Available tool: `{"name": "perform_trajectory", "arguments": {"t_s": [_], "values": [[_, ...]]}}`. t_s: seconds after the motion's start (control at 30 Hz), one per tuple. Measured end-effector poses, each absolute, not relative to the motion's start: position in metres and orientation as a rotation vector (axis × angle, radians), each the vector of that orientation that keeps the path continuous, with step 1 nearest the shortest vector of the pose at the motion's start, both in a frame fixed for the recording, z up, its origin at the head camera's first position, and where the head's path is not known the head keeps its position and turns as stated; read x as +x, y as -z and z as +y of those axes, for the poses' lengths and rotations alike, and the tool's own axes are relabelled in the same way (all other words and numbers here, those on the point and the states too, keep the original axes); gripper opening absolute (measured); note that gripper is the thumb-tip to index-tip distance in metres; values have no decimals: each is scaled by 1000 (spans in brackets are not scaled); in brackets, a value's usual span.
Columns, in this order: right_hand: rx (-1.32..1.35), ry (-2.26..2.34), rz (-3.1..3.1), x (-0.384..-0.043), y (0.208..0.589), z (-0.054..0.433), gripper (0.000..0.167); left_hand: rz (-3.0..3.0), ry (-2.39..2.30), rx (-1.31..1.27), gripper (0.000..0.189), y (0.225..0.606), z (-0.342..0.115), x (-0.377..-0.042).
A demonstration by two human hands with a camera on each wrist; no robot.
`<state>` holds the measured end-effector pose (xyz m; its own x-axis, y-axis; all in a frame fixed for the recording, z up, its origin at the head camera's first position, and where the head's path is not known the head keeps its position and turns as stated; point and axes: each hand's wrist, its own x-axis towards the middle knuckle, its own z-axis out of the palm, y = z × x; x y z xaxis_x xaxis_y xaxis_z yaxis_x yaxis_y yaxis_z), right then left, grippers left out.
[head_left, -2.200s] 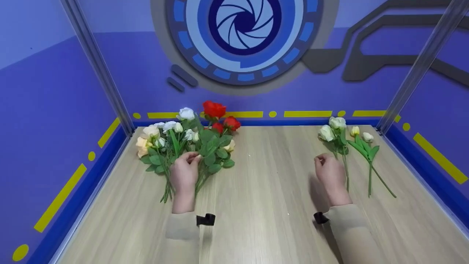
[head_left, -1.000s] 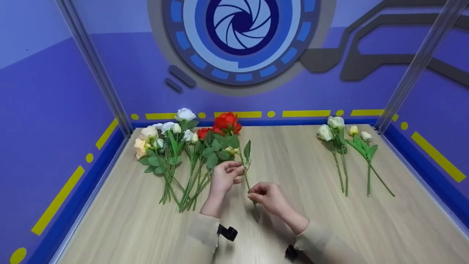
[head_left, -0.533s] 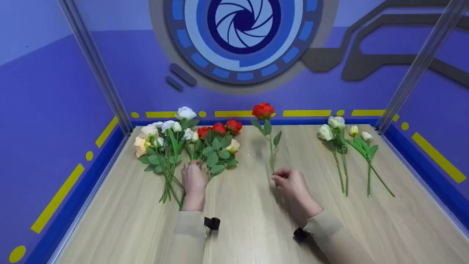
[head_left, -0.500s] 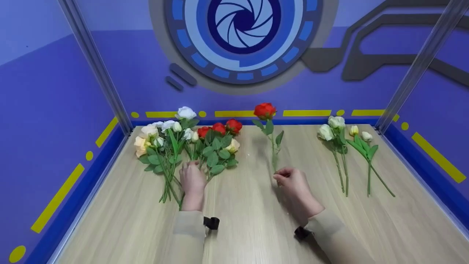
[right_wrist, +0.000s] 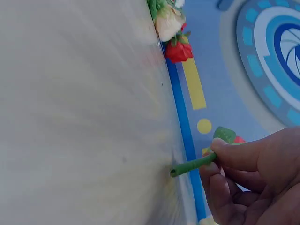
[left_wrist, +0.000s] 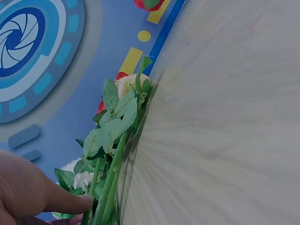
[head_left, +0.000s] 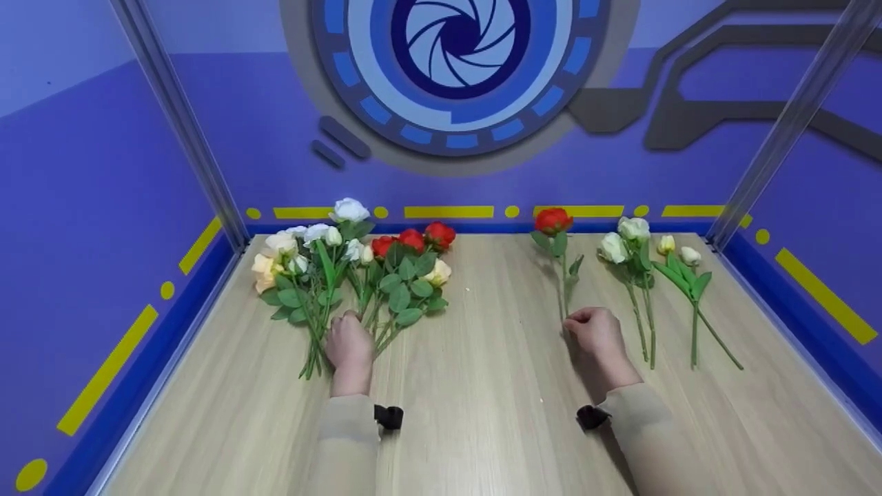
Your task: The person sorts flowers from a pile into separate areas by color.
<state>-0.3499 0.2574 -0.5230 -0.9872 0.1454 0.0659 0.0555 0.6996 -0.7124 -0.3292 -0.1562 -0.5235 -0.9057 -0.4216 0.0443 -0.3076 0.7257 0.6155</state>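
Observation:
A red rose (head_left: pixel 553 222) with green leaves stands out above the right part of the table. Its stem is pinched low down between the thumb and fingers of my right hand (head_left: pixel 598 339); the cut stem end (right_wrist: pixel 180 169) pokes out in the right wrist view. At the left, my left hand (head_left: pixel 350 348) is among the stems of a flower pile. Its thumb (left_wrist: pixel 70 199) and a finger close on a green stem (left_wrist: pixel 93 180) there; which bloom it belongs to is hidden. The pile holds red roses (head_left: pixel 412 240), white blooms (head_left: pixel 350 210) and peach roses (head_left: pixel 265 272).
Right of the red rose lie two pale green-white roses (head_left: pixel 623 241). Beside them are a yellow tulip (head_left: pixel 665 244) and a white tulip (head_left: pixel 690 256) with crossed stems. The wooden table (head_left: pixel 475 386) ends at blue-purple panels (head_left: pixel 475 189) on the back and sides.
A red rose has left the pile, passing from the left hand to the right hand, which carries it rightward toward the pale roses. The left hand has gone back to the pile's stems.

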Motion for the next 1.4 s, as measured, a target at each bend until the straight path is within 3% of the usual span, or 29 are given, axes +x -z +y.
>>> {"name": "perform_trajectory", "arguments": {"t_s": [0.63,1.0,1.4], "values": [[-257,-1028,-2844,-351,531,283,19,-2783,860,566,23,522,-158,-326],[-221,-1028,-2884,-348,523,289,16,-2778,1483,500,27,507,-164,-326],[-238,-950,-2899,-348,524,292,18,-2600,1725,508,23,505,-164,-328]]}}
